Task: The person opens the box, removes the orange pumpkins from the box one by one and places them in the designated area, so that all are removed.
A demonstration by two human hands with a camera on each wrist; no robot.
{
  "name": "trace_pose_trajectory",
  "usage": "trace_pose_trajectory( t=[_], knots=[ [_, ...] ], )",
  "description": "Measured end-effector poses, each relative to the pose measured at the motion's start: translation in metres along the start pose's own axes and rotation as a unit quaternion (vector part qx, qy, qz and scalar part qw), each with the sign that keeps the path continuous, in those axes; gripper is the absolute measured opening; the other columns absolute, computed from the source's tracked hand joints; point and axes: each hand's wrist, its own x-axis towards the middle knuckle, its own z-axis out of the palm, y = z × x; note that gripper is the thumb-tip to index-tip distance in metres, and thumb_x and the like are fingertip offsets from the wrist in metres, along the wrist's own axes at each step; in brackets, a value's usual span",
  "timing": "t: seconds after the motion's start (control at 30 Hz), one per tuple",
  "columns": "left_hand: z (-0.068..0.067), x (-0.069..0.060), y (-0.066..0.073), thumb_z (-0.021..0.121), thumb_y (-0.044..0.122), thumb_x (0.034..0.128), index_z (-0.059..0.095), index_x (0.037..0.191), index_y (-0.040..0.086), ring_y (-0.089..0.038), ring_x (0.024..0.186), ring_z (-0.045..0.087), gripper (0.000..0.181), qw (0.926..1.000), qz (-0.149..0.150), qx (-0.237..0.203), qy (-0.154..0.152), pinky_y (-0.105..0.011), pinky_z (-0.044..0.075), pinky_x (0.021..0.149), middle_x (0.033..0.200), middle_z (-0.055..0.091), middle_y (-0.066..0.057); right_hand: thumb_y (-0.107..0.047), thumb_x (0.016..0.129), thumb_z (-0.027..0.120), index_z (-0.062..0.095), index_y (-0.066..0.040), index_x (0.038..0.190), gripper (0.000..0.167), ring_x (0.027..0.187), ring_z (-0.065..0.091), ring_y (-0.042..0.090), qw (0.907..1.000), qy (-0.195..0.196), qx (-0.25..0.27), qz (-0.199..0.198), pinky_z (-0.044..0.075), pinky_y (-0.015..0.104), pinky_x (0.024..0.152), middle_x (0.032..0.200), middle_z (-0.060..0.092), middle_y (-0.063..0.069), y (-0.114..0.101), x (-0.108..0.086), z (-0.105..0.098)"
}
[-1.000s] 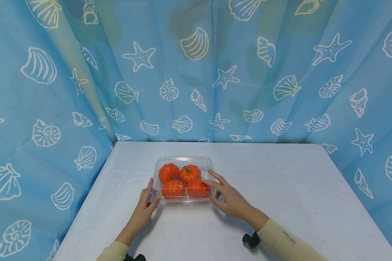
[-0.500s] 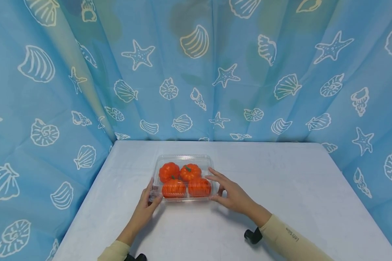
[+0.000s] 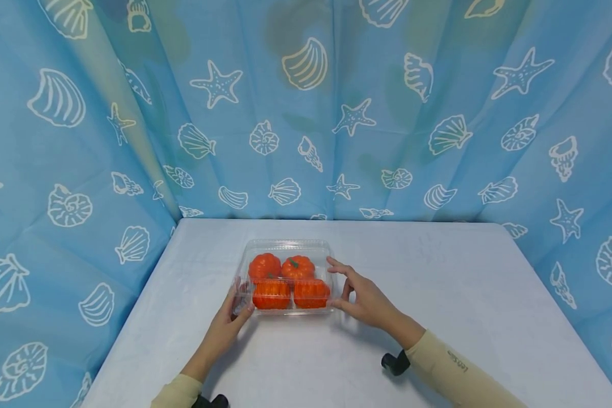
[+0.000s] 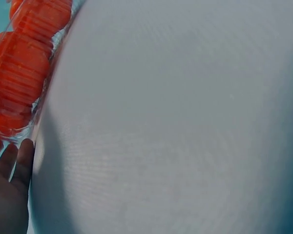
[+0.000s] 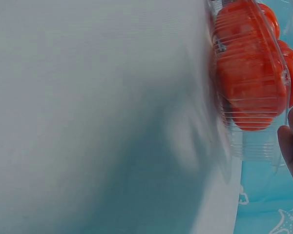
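A clear plastic clamshell box (image 3: pixel 290 245) holds several orange toy pumpkins (image 3: pixel 298 267) with green stems. It stands on the white table in the head view. My left hand (image 3: pixel 223 327) holds its left side, the thumb by the near left corner and the fingers along the side. On the right, my right hand (image 3: pixel 369 303) touches the box's edge with its fingertips, the thumb low by the near corner and the fingers higher along the lid. Ribbed plastic and the pumpkins fill one edge of each wrist view. The left fingertips are partly hidden behind the box.
A white cloth covers the table (image 3: pixel 438 272). Behind and beside it hangs a blue curtain (image 3: pixel 306 124) with shells and starfish. A black wrist device (image 3: pixel 395 362) sits under the right sleeve, another (image 3: pixel 211 401) under the left.
The lid's front ridge has risen a little. My right fingers have shifted from over the near right pumpkin to the box's right edge, slightly farther back. My left hand stays in place.
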Motion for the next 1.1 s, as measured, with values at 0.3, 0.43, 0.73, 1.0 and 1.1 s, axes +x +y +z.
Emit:
trace_pose_trajectory(
  t=[0.3,0.43,0.73,1.0,1.1],
  knots=[
    [-0.002,0.001,0.001,0.064,0.039,0.1003,0.015,0.164,0.01,-0.031,0.151,0.029,0.086,0.9999,0.015,0.003,-0.003,-0.054,0.033,0.115,0.165,0.027,-0.013,-0.031,0.091,0.079,0.046,-0.022,0.148,0.066,0.065,0.053,0.005,0.9997,0.017,0.01,-0.015,0.049,0.022,0.056,0.162,0.04,0.0,0.001,0.005,-0.004],
    [-0.003,0.0,0.001,0.065,0.034,0.1004,0.016,0.164,0.009,-0.031,0.15,0.032,0.084,0.9997,0.025,-0.005,-0.004,-0.053,0.033,0.116,0.164,0.03,-0.012,-0.03,0.091,0.078,0.047,-0.022,0.146,0.064,0.064,0.052,0.004,0.9995,0.026,0.006,-0.017,0.051,0.024,0.057,0.161,0.04,-0.002,0.001,0.007,-0.004],
    [-0.002,-0.001,-0.002,0.066,0.021,0.1003,0.017,0.163,0.005,-0.036,0.145,0.038,0.081,0.9962,0.085,-0.021,-0.002,-0.05,0.033,0.114,0.163,0.032,-0.015,-0.027,0.092,0.077,0.049,-0.023,0.144,0.06,0.063,0.053,0.007,0.9986,0.048,0.015,-0.018,0.053,0.027,0.06,0.158,0.045,-0.003,-0.002,0.017,-0.01],
    [-0.004,-0.003,-0.002,0.066,0.023,0.1004,0.018,0.163,0.007,-0.034,0.146,0.039,0.08,0.9964,0.081,-0.025,-0.006,-0.054,0.033,0.114,0.163,0.033,-0.012,-0.024,0.092,0.077,0.054,-0.015,0.145,0.058,0.067,0.053,0.01,0.9959,0.082,0.035,-0.016,0.052,0.022,0.06,0.151,0.053,-0.002,-0.005,0.025,-0.017],
    [-0.004,-0.004,-0.003,0.066,0.024,0.1005,0.019,0.163,0.008,-0.034,0.146,0.039,0.08,0.9967,0.076,-0.028,-0.007,-0.053,0.033,0.115,0.163,0.033,-0.011,-0.022,0.092,0.078,0.056,-0.013,0.145,0.058,0.07,0.054,0.011,0.9943,0.097,0.041,-0.019,0.052,0.022,0.061,0.148,0.057,-0.001,-0.006,0.027,-0.018]
  ],
)
